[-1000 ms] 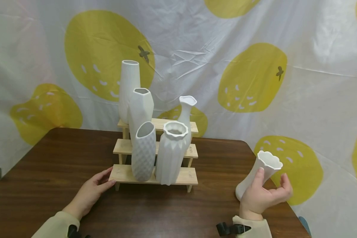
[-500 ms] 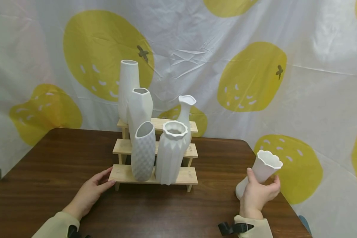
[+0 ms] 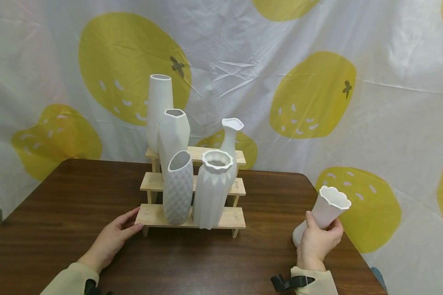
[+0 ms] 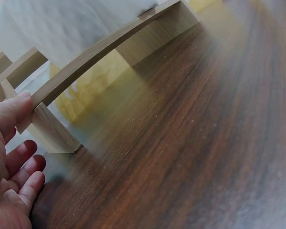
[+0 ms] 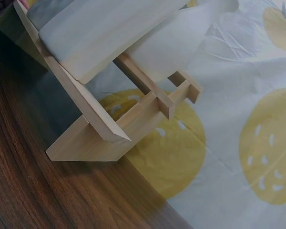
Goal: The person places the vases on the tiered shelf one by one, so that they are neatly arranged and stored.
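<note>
At the table's right side my right hand grips a white vase with a scalloped rim. Thumb and fingers lie around its middle; the vase leans in view and its lower part is partly covered. My left hand holds the left end of the lowest step of a three-step wooden stand, its thumb at the plank's end. On that step are a dimpled vase with a slanted mouth and a ribbed vase. The right wrist view shows the stand's right end, not the held vase.
Behind them on the stand are a faceted vase, a tall plain vase and a narrow-necked vase. The stand rests on a dark wooden table. A fruit-print cloth hangs behind the table.
My right hand has moved in around the scalloped vase, its fingers going from raised beside it to wrapped on it. The left hand and the stand have not moved.
</note>
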Available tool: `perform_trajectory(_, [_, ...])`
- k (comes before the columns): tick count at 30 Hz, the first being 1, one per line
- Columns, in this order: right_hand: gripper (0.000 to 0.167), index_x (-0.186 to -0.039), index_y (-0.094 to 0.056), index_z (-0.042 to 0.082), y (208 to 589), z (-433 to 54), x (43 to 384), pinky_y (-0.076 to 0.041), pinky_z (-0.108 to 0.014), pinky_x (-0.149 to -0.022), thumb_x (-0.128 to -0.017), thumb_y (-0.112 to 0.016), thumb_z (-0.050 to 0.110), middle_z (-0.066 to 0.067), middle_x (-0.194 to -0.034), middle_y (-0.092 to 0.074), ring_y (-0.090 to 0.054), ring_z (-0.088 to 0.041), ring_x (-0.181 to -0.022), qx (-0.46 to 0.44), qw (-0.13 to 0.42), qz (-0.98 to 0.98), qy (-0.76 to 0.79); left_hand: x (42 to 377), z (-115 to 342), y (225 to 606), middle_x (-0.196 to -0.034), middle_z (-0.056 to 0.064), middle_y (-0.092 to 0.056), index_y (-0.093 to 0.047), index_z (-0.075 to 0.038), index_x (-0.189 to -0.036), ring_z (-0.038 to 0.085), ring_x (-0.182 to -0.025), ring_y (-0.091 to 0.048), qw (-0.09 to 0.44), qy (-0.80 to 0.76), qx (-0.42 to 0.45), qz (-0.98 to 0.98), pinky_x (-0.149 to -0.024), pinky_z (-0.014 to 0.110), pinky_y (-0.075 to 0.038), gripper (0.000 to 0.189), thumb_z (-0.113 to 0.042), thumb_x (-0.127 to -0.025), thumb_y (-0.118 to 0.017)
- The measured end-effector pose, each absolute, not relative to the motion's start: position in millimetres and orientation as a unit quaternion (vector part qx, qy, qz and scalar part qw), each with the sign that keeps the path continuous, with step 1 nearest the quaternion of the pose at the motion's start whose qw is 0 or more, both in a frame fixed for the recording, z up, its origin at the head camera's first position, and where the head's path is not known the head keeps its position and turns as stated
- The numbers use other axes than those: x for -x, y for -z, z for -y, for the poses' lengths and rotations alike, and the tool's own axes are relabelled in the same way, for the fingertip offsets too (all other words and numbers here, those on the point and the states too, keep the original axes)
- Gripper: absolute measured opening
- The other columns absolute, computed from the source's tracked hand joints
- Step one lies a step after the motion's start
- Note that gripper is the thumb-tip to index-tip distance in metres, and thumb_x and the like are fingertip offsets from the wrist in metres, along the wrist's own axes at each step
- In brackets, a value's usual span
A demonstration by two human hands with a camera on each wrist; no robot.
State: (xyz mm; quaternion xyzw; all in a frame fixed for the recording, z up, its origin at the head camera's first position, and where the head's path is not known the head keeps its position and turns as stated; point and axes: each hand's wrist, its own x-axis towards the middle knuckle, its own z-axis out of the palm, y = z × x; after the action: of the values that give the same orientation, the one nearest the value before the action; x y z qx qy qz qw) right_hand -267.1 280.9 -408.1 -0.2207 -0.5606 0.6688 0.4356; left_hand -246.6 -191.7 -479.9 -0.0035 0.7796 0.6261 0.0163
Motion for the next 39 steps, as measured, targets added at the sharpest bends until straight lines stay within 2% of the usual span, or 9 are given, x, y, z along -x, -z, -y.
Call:
perform_trajectory(7, [0.060, -0.128, -0.046, 0.003, 408.5, -281.1, 266.4, -0.035, -0.035, -0.103, -0.077, -0.076, -0.002, -0.003, -0.128, -0.046, -0.045, -0.020, -0.121, 0.224, 0.428, 0.556, -0.676, 246.4, 191.5, 480.0, -0.144, 0.020, -0.041, -0.032, -0.010, -0.151, 0.028, -0.126, -0.043, 0.020, -0.626, 0.004, -0.780, -0.087, 0.019, -0.041, 0.071, -0.034, -0.093, -0.064])
perform_trajectory(20, [0.062, -0.129, -0.044, 0.003, 410.9, -284.4, 267.8, -0.034, -0.035, -0.104, -0.078, -0.078, 0.001, -0.003, -0.128, -0.046, -0.044, -0.021, -0.122, 0.228, 0.419, 0.558, -0.679, 247.7, 191.9, 480.7, -0.145, 0.021, -0.040, -0.031, -0.010, -0.151, 0.029, -0.127, -0.042, 0.023, -0.621, 0.006, -0.784, -0.095, 0.031, -0.041, 0.072, -0.037, -0.093, -0.064])
perform_trajectory(31, [0.055, -0.122, -0.048, 0.004, 410.3, -285.0, 267.3, -0.036, -0.038, -0.102, -0.076, -0.079, 0.000, -0.004, -0.125, -0.049, -0.046, -0.021, -0.119, 0.224, 0.422, 0.557, -0.679, 247.3, 192.3, 480.6, -0.144, 0.020, -0.042, -0.031, -0.011, -0.151, 0.029, -0.128, -0.042, 0.021, -0.625, 0.005, -0.781, -0.095, 0.031, -0.041, 0.074, -0.039, -0.092, -0.065])
perform_trajectory(39, [0.061, -0.124, -0.046, 0.005, 411.1, -286.9, 267.3, -0.039, -0.035, -0.100, -0.074, -0.081, 0.000, 0.001, -0.120, -0.047, -0.046, -0.020, -0.117, 0.216, 0.420, 0.556, -0.684, 246.7, 192.1, 480.5, -0.145, 0.020, -0.041, -0.031, -0.011, -0.151, 0.029, -0.128, -0.042, 0.022, -0.621, 0.005, -0.784, -0.096, 0.033, -0.041, 0.073, -0.038, -0.092, -0.064])
